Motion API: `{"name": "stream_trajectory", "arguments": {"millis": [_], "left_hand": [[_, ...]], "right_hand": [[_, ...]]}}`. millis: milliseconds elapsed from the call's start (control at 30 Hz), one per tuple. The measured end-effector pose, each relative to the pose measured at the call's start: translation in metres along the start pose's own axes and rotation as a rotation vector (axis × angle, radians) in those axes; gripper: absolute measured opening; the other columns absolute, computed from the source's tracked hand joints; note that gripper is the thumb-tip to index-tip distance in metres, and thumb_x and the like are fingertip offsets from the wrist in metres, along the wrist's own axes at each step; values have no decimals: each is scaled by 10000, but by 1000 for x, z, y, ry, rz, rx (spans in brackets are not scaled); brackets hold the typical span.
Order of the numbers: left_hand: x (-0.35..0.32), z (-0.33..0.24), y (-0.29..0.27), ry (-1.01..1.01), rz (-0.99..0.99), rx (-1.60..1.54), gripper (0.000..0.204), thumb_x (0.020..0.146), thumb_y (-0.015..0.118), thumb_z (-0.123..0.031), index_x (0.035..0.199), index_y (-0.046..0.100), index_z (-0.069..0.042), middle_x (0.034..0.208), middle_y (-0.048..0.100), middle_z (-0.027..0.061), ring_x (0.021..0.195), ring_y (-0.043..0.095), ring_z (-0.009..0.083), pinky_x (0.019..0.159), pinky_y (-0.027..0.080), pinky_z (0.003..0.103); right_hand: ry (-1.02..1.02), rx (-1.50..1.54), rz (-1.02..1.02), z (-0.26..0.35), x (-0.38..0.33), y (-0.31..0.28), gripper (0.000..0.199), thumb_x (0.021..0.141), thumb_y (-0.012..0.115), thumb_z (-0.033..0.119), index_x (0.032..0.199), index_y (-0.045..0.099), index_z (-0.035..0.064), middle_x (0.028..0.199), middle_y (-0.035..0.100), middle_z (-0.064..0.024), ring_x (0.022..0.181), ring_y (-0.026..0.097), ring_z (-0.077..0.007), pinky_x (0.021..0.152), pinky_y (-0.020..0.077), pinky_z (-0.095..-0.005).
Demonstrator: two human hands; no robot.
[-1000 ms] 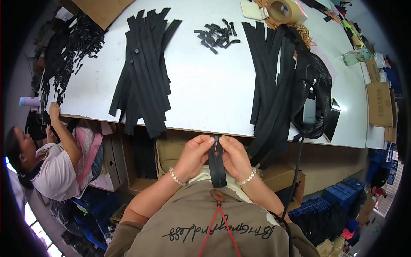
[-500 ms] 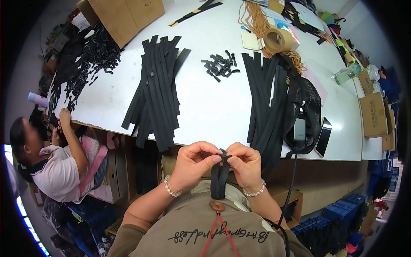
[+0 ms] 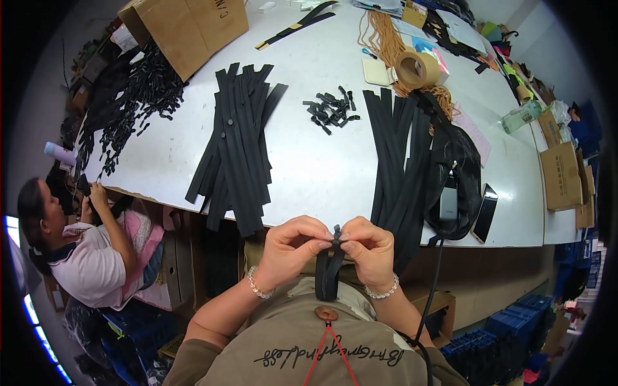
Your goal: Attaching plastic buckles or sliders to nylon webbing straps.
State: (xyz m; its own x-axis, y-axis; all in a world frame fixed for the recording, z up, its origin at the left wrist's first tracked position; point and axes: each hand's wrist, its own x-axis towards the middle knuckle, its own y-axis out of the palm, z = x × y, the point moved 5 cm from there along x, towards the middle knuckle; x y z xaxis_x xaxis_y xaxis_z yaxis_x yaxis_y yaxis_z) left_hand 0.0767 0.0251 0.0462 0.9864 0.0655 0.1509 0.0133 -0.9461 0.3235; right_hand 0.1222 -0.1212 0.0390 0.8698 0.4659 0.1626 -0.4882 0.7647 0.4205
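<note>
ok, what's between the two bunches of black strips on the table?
Head view: a loose pile of small black pieces on the white tabletop, closer to the right bunch than the left bunch.

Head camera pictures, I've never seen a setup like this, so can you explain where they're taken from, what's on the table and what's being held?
There's no machine here, just a person's two bare hands. The view comes from a wide fisheye camera worn on the head, looking down, so straight edges bend near the rim. The left hand and right hand pinch a black strip, seemingly zipper tape, which hangs below them. On the white table lie a left bundle of black strips, a right bundle, and between them a pile of small black pieces. Toward the right is a phone. At far left is a co-worker.
</note>
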Motion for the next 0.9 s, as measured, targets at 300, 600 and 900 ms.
{"name": "stream_trajectory", "arguments": {"millis": [300, 600, 900], "left_hand": [[-6, 15, -3, -185, -95, -36, 113, 829, 631, 26, 937, 604, 9, 922, 634, 49, 840, 589, 89, 765, 490, 226], [-12, 29, -4, -317, -118, -134, 96, 856, 611, -23, 937, 568, 5, 882, 632, 60, 792, 605, 101, 731, 501, 232], [-13, 40, -5, -389, -124, -173, 82, 869, 591, -24, 936, 557, 9, 863, 629, 63, 772, 607, 103, 722, 507, 236]], "right_hand": [[131, 106, -87, -17, -5, -2, 91, 807, 626, -66, 890, 627, -26, 875, 614, -76, 801, 565, -123, 727, 462, -233], [222, 164, -130, -25, -11, -2, 83, 830, 600, -58, 911, 598, -45, 876, 611, -76, 772, 590, -125, 706, 490, -228], [317, 169, -206, -36, -17, -7, 64, 847, 566, -48, 906, 577, -26, 860, 618, -103, 741, 608, -151, 691, 518, -265]]}}
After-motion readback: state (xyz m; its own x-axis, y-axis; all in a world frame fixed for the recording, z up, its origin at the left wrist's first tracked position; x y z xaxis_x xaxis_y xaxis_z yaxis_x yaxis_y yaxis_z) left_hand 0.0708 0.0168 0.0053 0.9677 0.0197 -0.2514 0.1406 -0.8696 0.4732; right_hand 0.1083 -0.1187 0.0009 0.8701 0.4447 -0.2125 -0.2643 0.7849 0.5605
